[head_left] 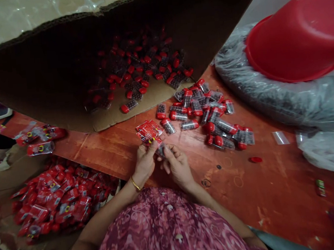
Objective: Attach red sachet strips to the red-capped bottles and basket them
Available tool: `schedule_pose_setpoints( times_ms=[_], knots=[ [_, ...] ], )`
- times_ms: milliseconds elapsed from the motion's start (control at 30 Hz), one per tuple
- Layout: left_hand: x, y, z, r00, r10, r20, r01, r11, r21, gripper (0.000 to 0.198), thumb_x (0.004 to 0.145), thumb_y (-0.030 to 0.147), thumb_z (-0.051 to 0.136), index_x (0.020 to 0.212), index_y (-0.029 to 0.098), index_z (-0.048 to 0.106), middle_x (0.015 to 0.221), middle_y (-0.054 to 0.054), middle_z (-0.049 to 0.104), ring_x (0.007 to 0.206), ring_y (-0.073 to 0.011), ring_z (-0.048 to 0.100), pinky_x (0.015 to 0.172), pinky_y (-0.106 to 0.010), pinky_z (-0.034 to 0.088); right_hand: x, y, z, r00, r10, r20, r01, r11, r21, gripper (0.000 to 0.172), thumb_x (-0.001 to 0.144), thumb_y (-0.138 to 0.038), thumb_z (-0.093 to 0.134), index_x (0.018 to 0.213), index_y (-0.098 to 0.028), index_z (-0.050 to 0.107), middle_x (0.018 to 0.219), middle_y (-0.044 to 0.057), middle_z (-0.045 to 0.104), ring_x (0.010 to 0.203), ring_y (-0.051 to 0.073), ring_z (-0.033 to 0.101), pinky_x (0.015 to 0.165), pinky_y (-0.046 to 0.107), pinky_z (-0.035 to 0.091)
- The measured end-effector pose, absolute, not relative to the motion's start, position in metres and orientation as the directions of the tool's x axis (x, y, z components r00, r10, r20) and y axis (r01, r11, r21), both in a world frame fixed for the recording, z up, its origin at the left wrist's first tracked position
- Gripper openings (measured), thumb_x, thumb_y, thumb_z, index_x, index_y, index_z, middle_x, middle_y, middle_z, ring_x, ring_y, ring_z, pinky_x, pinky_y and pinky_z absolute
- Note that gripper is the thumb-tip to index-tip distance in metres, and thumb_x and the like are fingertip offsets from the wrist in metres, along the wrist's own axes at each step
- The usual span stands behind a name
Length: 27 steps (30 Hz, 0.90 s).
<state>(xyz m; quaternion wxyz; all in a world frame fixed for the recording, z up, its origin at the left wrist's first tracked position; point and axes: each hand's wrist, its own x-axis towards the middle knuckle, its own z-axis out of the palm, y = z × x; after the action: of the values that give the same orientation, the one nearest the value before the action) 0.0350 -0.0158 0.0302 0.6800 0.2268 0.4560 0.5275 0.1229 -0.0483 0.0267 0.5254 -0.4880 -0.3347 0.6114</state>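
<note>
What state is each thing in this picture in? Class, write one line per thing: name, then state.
Left hand, holding red printed packets
Right hand, pinching a clear tube
Red-capped clear tubes, loose in a pile
Cardboard carton, open, tubes inside
Red plastic basin, tilted, resting on the bag
Clear plastic bag, full of dark beads

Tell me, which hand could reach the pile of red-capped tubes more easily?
Probably the right hand. It sits on the same side as the pile of red-capped tubes, so it looks closer. The left hand is farther away and seems busy pinching the red packets.
</note>
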Motion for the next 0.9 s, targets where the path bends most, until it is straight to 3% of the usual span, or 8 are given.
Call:
schedule_pose_setpoints(
  times_ms=[133,333,433,633,900],
  knots=[
    [0.037,-0.020,0.030,0.062,0.924,-0.378,-0.515,0.354,0.781,0.043,0.059,0.054,0.074,0.070,0.013,0.067,0.041,0.006,0.044,0.038,-0.0044,0.033,0.038,-0.018,0.027,0.118,-0.048,0.026,0.030,0.964,-0.262,-0.406,-0.228,-0.885,0.034,0.079,-0.052,0.057,0.080,-0.019,0.051,0.058,-0.007,0.055,0.029,0.001,0.035,0.032,0.016,0.028],
    [0.044,-0.026,0.024,0.047,0.918,-0.394,-0.532,0.356,0.768,0.036,0.060,0.048,0.076,0.067,0.013,0.067,0.052,0.002,0.055,0.045,-0.0058,0.043,0.043,-0.018,0.031,0.122,-0.049,0.023,0.212,0.971,-0.109,-0.116,-0.086,-0.989,0.028,0.081,-0.047,0.056,0.086,-0.019,0.053,0.057,-0.007,0.053,0.035,0.004,0.041,0.033,0.017,0.032],
    [0.042,-0.025,0.027,0.077,0.908,-0.412,-0.517,0.389,0.762,0.034,0.062,0.045,0.075,0.061,0.013,0.065,0.051,0.002,0.055,0.046,-0.0059,0.043,0.044,-0.018,0.033,0.127,-0.047,0.024,0.151,0.980,-0.128,-0.149,-0.106,-0.983,0.028,0.081,-0.047,0.056,0.085,-0.019,0.052,0.058,-0.007,0.054,0.035,0.004,0.041,0.033,0.017,0.032],
    [0.034,-0.018,0.038,0.090,0.911,-0.402,-0.492,0.392,0.777,0.029,0.057,0.036,0.077,0.072,0.013,0.070,0.057,0.001,0.061,0.046,-0.0057,0.044,0.042,-0.018,0.032,0.134,-0.050,0.027,-0.112,0.985,-0.131,-0.273,-0.157,-0.949,0.034,0.081,-0.052,0.055,0.091,-0.019,0.052,0.065,-0.004,0.059,0.038,0.004,0.046,0.039,0.017,0.038],
    [0.037,-0.027,0.030,0.272,0.887,-0.372,-0.293,0.445,0.846,0.033,0.069,0.045,0.069,0.071,0.012,0.068,0.047,0.001,0.055,0.039,-0.0081,0.045,0.040,-0.021,0.037,0.132,-0.052,0.024,0.035,0.988,-0.150,-0.194,-0.140,-0.971,0.037,0.082,-0.055,0.051,0.093,-0.020,0.049,0.047,-0.011,0.043,0.031,0.004,0.037,0.033,0.017,0.031]
  ],
)
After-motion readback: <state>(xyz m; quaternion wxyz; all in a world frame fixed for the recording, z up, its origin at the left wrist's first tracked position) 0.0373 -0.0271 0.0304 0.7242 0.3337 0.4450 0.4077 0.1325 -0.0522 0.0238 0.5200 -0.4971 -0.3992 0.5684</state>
